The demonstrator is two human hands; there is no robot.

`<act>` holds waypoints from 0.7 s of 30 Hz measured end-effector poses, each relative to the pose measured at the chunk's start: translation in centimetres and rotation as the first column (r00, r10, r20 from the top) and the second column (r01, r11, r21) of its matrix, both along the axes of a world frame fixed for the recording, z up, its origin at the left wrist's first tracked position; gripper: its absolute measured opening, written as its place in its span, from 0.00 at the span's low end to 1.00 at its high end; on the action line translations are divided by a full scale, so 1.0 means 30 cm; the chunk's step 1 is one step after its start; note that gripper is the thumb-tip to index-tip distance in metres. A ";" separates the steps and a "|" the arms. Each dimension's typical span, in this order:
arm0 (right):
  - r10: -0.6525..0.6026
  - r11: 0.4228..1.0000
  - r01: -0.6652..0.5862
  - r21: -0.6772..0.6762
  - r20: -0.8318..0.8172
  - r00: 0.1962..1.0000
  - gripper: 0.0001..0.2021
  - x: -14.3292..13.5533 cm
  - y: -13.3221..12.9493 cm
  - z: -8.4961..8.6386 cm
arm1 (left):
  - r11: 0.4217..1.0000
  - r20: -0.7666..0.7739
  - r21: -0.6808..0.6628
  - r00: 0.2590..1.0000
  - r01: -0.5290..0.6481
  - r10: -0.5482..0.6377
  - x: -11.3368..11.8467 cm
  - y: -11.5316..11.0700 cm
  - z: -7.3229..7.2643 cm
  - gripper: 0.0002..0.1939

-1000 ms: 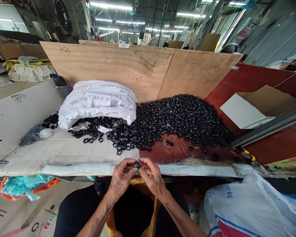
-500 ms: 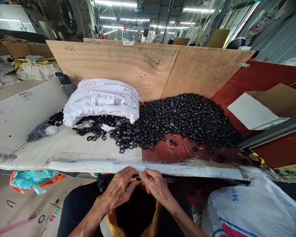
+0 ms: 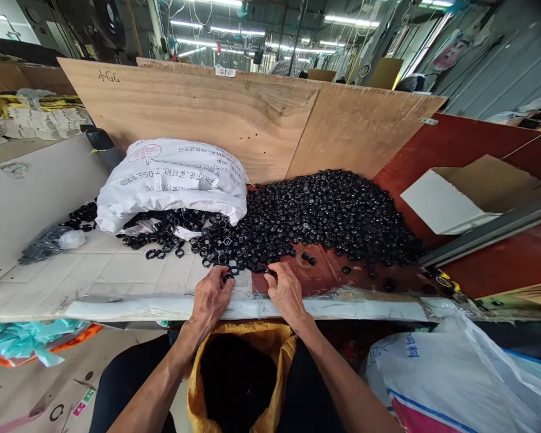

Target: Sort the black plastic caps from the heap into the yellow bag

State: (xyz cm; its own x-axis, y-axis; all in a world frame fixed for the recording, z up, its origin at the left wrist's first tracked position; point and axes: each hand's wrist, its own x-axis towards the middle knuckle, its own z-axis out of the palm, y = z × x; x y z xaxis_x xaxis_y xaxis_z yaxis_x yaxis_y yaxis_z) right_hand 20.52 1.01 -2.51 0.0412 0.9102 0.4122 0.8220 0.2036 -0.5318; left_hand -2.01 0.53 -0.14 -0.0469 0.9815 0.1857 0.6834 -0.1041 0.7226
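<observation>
My left hand (image 3: 211, 296) is at the front of the white part of the worktop, thumb and fingers closed on a small black ring (image 3: 228, 277). To its right, my right hand (image 3: 287, 293) pinches a small black piece (image 3: 269, 272) at the edge of the red part; its exact shape is mostly covered by the fingers. Just beyond both hands lie loose black rings (image 3: 234, 243), which run into a large heap of small black caps (image 3: 333, 210). Below my forearms, between my legs, a yellow sack (image 3: 196, 385) gapes wide, its inside dark.
A white printed sack (image 3: 175, 171) lies on the worktop, spilling rings. Plywood boards (image 3: 198, 114) close off the back. At right are an open cardboard box (image 3: 442, 201) and a grey metal bar (image 3: 491, 236). A full white bag (image 3: 433, 367) stands low at right.
Both hands have moved forward from above the yellow sack to the worktop and spread apart. Each now grips a small black part at the pile's near edge. The view has shifted slightly.
</observation>
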 end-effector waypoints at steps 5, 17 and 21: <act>0.105 0.992 -0.114 -0.048 -0.153 0.983 0.09 0.002 -0.021 0.025 | 0.972 0.419 -0.070 0.891 0.224 -0.175 0.003 -0.002 0.009 0.17; 0.155 0.923 -0.376 -0.080 -0.817 0.555 0.11 -0.179 -0.061 0.094 | 0.919 0.831 -0.114 0.544 0.377 -0.120 -0.037 -0.027 0.042 0.19; 0.121 0.959 -0.282 -0.041 -0.838 0.532 0.10 -0.219 -0.062 0.090 | 0.935 0.828 -0.079 0.544 0.346 -0.132 -0.036 -0.031 0.044 0.18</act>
State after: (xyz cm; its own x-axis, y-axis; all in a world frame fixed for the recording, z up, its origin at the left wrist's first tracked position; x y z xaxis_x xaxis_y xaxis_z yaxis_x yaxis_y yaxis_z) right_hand 13.96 -0.86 0.19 0.0945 0.9838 0.1525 -0.0452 0.1573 -0.9865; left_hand -3.08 -0.41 1.20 0.1727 0.9849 -0.0138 -0.2160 0.0515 0.9750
